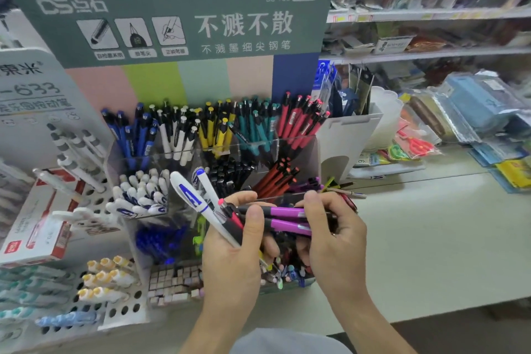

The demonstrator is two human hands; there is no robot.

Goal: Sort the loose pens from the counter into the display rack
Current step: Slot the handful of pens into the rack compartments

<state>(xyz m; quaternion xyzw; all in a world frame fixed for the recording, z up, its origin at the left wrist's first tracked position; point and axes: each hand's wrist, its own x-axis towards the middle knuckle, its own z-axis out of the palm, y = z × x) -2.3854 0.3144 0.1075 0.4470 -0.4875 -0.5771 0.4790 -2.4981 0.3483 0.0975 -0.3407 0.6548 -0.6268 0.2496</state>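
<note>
Two purple pens (pixel 287 218) lie crosswise – left hand (pixel 238 250), right hand (pixel 333 236) (both gripping).

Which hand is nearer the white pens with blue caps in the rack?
Left. The left hand sits just right of the white pens with blue caps; the right hand is farther right, beyond the left.

Bright even indoor light, soft faint shadows; wide-angle bending at edges, blurred shelves (pixel 431 11) behind

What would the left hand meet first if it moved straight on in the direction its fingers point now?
Probably the black pens with square caps in the clear plastic display rack, just beyond the left hand; depth is unclear.
</note>
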